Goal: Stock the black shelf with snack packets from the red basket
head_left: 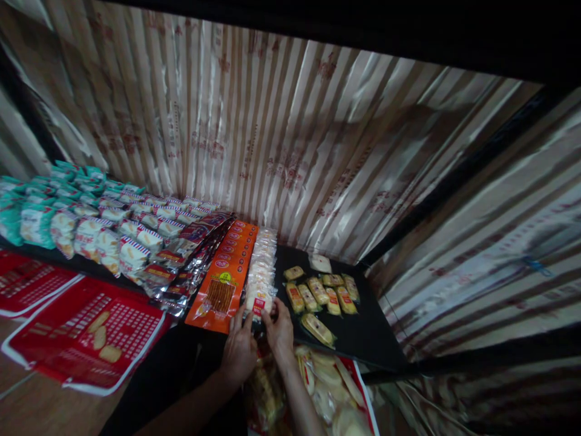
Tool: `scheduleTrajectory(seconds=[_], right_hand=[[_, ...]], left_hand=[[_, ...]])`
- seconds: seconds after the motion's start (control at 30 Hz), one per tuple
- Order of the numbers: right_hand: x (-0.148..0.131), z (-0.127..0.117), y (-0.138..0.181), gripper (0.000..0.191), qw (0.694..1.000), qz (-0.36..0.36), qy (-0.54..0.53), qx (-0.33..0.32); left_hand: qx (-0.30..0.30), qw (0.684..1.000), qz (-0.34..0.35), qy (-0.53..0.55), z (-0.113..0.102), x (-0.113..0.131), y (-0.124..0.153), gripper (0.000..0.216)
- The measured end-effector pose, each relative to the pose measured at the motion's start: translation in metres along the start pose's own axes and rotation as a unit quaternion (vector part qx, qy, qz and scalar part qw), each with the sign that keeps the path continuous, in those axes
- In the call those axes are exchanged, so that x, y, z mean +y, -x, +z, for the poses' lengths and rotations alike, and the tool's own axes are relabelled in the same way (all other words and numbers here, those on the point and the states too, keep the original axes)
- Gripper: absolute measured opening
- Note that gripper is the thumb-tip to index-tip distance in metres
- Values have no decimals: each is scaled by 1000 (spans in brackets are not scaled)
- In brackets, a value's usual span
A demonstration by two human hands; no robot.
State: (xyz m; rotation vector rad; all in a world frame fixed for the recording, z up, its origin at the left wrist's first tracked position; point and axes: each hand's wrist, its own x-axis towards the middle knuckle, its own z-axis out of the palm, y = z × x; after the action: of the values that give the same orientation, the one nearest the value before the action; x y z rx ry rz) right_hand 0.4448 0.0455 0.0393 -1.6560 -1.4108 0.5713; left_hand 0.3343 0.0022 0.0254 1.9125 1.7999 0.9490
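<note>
Both my hands are at the near end of a row of white wrapped rice crackers [262, 260] on a black shelf. My left hand [239, 348] is closed with its fingertips at the left edge of the front rice cracker packet [258, 303], which has a red label. At its right edge, my right hand [278, 330] pinches the same packet. Just left of the row lies an orange snack bag [226, 275] with brown sticks pictured on it. To the right, several yellow wrapped pastries [318, 290] lie loosely on the shelf [363, 330].
Dark shiny packets [190, 254], white striped packets [134, 248] and green packets [39, 224] fill the shelf leftward. Red bags [91, 330] lie below its front edge. Under my forearms sits an opened bag of wrapped snacks [327, 387]. Pleated plastic sheeting [290, 139] and dark frame bars [454, 175] enclose the shelf.
</note>
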Motion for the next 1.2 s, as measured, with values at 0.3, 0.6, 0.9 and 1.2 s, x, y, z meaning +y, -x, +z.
scheduleTrajectory(seconds=[0.3, 0.6, 0.9, 1.2], right_hand=[[11, 8, 10, 49, 999, -29, 44, 12], [12, 5, 6, 51, 997, -47, 53, 17], [-25, -4, -59, 45, 942, -239, 234, -39], [-39, 15, -102, 47, 911, -215, 317, -153]], left_hand=[[-18, 999, 39, -9, 4, 5, -1, 57], [0, 996, 65, -55, 6, 3, -2, 58], [65, 976, 173, -112, 37, -7, 10, 67], [102, 960, 217, -142, 41, -11, 7, 56]])
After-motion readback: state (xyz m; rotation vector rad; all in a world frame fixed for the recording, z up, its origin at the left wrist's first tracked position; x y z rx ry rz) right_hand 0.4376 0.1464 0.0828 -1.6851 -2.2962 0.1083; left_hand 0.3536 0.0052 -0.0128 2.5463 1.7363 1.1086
